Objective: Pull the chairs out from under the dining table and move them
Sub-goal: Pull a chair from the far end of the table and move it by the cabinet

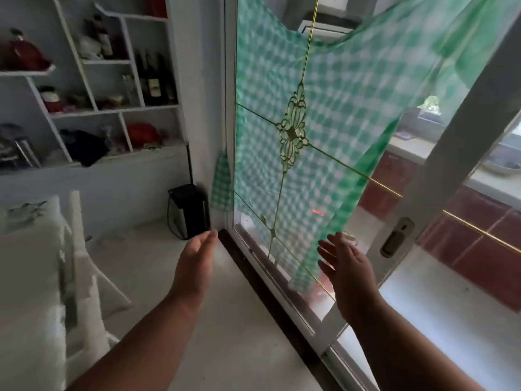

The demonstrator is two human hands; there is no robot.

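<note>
Straight ahead, a sliding glass door (296,170) with gold tracery, draped behind with a green checked curtain (352,88); beside its frame, a black appliance (189,210) on the pale floor (225,320). Up left, white wall shelves (112,108) crowded with bottles (152,77). Far left, blurred, a white chair (81,263), well apart from both hands. Left hand (197,261) stretched forward, fingers straight and together, holding nothing. Right hand (345,263) raised before the glass, fingers spread, empty; touching the pane or not, cannot tell.
</note>
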